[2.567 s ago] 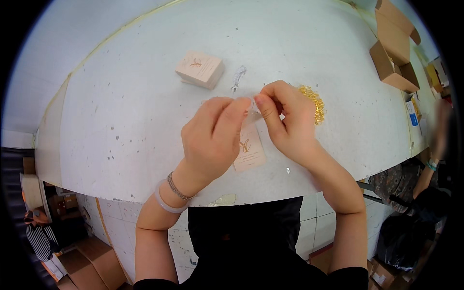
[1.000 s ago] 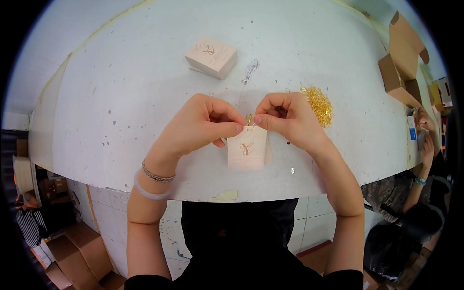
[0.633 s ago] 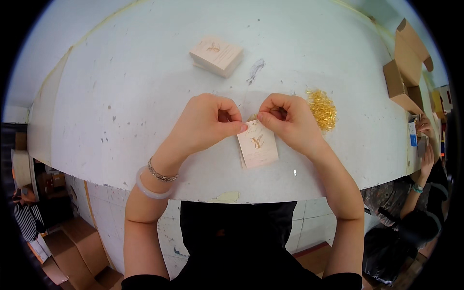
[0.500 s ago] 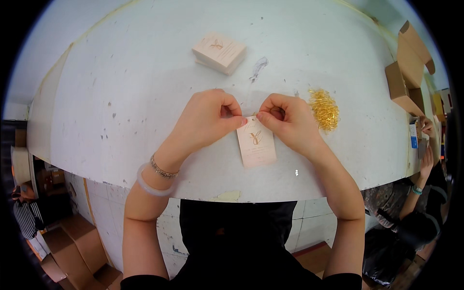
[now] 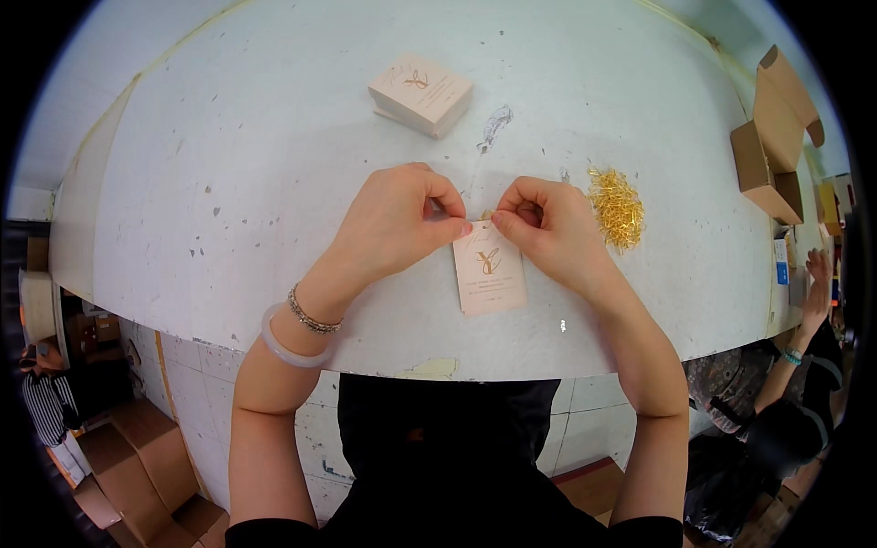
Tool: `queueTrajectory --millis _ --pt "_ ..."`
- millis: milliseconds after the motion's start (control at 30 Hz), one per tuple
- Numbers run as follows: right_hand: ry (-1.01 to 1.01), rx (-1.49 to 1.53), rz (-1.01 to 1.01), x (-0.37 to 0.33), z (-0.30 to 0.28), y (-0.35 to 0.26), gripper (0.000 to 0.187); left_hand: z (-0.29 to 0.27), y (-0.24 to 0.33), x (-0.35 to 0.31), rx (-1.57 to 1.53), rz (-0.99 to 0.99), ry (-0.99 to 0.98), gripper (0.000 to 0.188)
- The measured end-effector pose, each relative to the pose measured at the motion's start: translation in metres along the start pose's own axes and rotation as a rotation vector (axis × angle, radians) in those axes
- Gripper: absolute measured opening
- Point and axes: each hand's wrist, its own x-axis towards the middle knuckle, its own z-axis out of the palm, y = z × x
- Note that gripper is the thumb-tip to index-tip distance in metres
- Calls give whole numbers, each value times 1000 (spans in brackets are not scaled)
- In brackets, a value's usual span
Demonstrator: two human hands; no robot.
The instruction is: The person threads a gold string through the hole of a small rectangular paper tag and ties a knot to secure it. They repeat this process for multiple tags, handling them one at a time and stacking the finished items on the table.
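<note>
A pale pink hang tag with gold script and a punched hole at its top hangs between my hands, just over the white table. The thumb and forefinger of my left hand pinch its upper left corner. My right hand is closed at the upper right of the same tag, thumb against forefinger. A tiny gold piece shows at the top edge between the fingertips; its shape is mostly hidden. To the right of my right hand lies a pile of small gold wire pins.
A stack of matching tags stands at the far middle of the table. An open cardboard box is at the right edge, near a co-worker's hand. Brown cartons stand on the floor at left.
My hands keep their pinch on the tag and hardly move. The view has shifted slightly. At right, the co-worker's raised hand has changed position.
</note>
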Motion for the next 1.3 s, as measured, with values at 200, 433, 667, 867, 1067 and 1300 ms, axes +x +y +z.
queueTrajectory --millis 200,433,667,867,1067,1300 --pt "0 -15 -5 0 0 -1 14 1 1 -1 -10 -12 8 13" --pt "63 286 97 4 -9 7 16 1 3 -1 11 -16 22 13" --pt "-41 946 173 4 -43 11 24 0 5 0 -8 -35 90 13" --pt "-23 1036 197 3 -34 2 22 4 10 1 -236 35 219 9" --pt "-151 1073 185 3 -26 9 17 30 12 1 -476 200 269 13" --pt "-213 1103 178 3 -17 7 12 30 13 0 -525 204 191 13"
